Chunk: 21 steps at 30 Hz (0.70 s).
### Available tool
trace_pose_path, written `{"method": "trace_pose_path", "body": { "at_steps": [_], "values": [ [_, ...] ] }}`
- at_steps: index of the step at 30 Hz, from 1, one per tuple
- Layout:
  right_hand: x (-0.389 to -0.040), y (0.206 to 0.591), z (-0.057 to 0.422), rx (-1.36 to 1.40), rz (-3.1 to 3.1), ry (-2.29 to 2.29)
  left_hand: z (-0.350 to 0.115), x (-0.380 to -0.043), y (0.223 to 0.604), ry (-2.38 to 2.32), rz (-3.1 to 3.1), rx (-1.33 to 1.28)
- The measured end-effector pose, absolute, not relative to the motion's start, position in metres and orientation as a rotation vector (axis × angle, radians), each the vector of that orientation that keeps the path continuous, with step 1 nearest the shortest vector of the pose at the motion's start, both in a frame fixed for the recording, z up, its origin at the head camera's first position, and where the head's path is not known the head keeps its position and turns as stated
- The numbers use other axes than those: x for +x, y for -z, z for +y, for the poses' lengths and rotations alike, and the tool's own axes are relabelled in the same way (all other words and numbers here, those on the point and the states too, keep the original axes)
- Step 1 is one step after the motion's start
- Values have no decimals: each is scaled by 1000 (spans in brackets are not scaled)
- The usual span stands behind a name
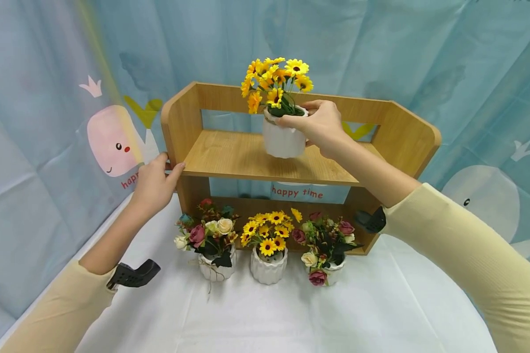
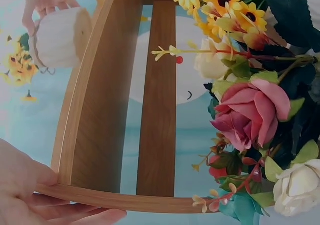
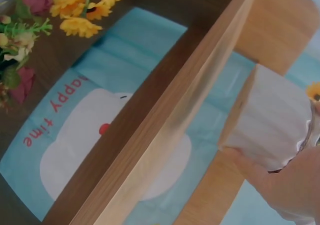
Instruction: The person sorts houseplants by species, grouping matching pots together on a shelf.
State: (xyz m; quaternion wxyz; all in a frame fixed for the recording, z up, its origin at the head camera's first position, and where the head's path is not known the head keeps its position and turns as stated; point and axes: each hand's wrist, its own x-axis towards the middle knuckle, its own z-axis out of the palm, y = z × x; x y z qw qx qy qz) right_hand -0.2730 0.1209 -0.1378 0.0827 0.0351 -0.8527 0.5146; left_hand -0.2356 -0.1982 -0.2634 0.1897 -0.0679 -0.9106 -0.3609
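Observation:
My right hand [image 1: 320, 122] holds a white ribbed flower pot [image 1: 284, 139] by its rim and side. Yellow daisy-like flowers [image 1: 274, 81] rise from this pot, which overlaps the upper board of a two-tier wooden shelf [image 1: 229, 154] in the head view. In the right wrist view the pot [image 3: 270, 120] appears above the board's edge, fingers wrapped along it. My left hand [image 1: 152, 186] grips the shelf's left side panel at the height of the upper board. Its thumb lies on the front edge and its fingers reach round the outside, as the left wrist view shows.
In front of the lower tier stand three white pots: mixed roses [image 1: 216, 264] on the left, yellow flowers [image 1: 268, 267] in the middle, pink and cream roses [image 1: 333, 274] on the right. A white cloth [image 1: 256, 323] covers the table. Behind hangs a blue printed curtain [image 1: 415, 63].

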Motion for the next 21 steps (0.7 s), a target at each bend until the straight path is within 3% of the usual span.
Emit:
{"method": "trace_pose_path", "body": {
  "at_steps": [21],
  "values": [
    [-306,143,74,30,-2521,-1546,-198,-239,260,1104,-2616,-156]
  ]
}}
